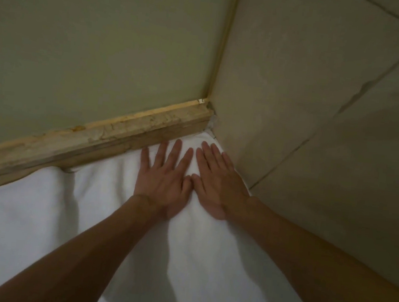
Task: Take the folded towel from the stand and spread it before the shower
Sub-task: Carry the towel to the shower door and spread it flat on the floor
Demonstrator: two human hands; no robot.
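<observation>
Head view: towel (39, 208) lies spread on the floor, tucked into the corner by the sill (90, 144). Your left hand (163, 181) and right hand (217, 184) press flat, fingers spread. It looks soft, light, rucks easily; pinch edges to shift it.

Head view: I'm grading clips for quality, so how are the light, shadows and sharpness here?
Head view: dim, yellowish light; the white towel is brightest, with no glare; soft shadows cross it; the left hand and right hand look slightly soft; the wall joint bows a little from wide-angle distortion.
</observation>
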